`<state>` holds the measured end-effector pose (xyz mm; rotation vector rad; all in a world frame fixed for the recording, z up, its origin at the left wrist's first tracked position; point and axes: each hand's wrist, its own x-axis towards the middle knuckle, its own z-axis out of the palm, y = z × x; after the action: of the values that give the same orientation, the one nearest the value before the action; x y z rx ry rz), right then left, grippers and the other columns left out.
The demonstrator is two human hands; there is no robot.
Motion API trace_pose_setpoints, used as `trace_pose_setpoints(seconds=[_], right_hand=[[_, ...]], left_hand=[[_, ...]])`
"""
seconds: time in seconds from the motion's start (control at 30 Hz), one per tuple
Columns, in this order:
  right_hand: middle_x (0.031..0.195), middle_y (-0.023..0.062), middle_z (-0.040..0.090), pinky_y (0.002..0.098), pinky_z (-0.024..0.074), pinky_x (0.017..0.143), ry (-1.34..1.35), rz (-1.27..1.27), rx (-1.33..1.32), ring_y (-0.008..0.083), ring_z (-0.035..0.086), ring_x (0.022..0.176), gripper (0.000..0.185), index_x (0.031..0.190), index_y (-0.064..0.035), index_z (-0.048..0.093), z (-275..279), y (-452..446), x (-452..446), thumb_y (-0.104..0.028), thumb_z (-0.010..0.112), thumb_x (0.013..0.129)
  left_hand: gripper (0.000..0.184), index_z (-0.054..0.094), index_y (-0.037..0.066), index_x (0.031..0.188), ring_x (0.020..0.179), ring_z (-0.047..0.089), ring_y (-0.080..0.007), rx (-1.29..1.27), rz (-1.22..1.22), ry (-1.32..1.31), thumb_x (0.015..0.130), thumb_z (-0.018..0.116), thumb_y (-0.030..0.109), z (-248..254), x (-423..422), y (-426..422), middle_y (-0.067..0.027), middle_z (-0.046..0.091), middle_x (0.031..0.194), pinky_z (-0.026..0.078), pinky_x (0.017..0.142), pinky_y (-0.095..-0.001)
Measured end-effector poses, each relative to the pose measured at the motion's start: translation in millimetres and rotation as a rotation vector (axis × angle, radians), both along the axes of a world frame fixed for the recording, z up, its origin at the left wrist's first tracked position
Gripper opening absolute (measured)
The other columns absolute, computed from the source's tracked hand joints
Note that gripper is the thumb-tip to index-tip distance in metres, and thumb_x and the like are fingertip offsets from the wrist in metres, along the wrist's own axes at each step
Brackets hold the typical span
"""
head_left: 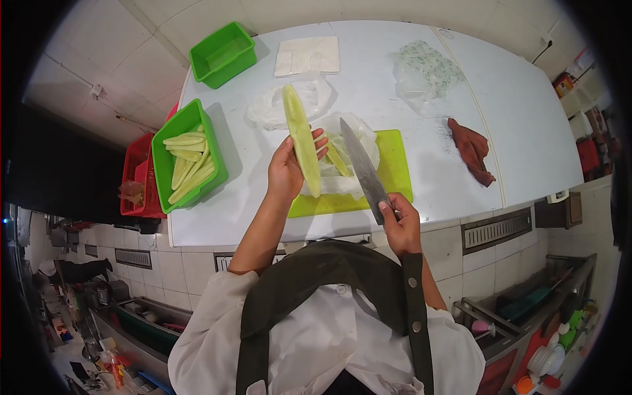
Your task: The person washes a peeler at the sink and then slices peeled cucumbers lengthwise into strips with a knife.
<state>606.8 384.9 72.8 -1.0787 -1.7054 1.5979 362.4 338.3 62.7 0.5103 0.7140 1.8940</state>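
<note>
My left hand [283,172] holds a long pale-green peeled cucumber piece [301,141] upright, its fingers behind it and the thumb at its side. In my right hand [402,227] is a large kitchen knife [363,164], gripped at the handle with the blade pointing up and away. Blade and cucumber are apart. Below them a green cutting board [394,161] lies at the table's near edge. On it rests a crumpled white plastic bag [364,133] with yellow-green scraps [338,160] inside. My hands partly cover the bag.
At left, a green basket [218,157] holds several peeled cucumber pieces [191,161], beside a red basket [134,172]. Farther back are another green basket [224,68], white paper [307,55], plastic bags [426,74] and a brown cloth [471,150] on the white table [526,125].
</note>
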Motion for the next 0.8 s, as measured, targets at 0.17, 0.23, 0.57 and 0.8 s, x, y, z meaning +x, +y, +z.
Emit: trace_pose_setpoints(seconds=[0.17,0.23,0.57,0.8], right_hand=[[0.066,0.0022,0.05,0.023,0.035,0.053,0.016,0.044,0.077,0.0073,0.041,0.059,0.011,0.089,0.0,0.054,6.6,1.5,-14.4,-0.011,0.053,0.087],[0.066,0.0028,0.05,0.0236,0.0356,0.054,0.044,0.042,0.091,0.0078,0.042,0.059,0.011,0.09,0.0001,0.054,8.5,2.4,-20.4,-0.011,0.053,0.087],[0.072,0.0117,0.057,0.0283,0.0413,0.057,-0.024,-0.005,0.311,0.0202,0.054,0.062,0.011,0.092,-0.0004,0.056,7.7,6.1,-21.7,-0.009,0.055,0.085],[0.076,0.0077,0.059,0.0335,0.042,0.053,-0.187,-0.105,0.633,0.0264,0.055,0.059,0.011,0.092,-0.0056,0.059,40.4,2.9,-17.4,-0.008,0.057,0.082]], left_hand=[[0.04,0.038,-0.003,0.124,0.1,0.056,-0.0267,-0.077,0.009,0.098,0.095,0.035,0.024,3.6,6.3,0.5,-0.0179,0.051,0.117,0.042,0.094,-0.044],[0.038,0.039,-0.004,0.123,0.096,0.058,-0.0259,-0.06,-0.005,0.111,0.095,0.037,0.021,5.7,6.3,0.0,-0.0181,0.052,0.116,0.045,0.091,-0.0421],[0.052,0.028,0.003,0.134,0.106,0.055,-0.0245,-0.13,-0.048,0.284,0.088,0.05,0.008,25.0,10.8,-2.5,-0.0127,0.047,0.119,0.048,0.088,-0.0417],[0.064,0.021,0.006,0.139,0.107,0.054,-0.023,-0.214,0.101,0.487,0.085,0.054,0.001,29.0,19.2,-5.7,-0.0121,0.044,0.12,0.051,0.081,-0.0336]])
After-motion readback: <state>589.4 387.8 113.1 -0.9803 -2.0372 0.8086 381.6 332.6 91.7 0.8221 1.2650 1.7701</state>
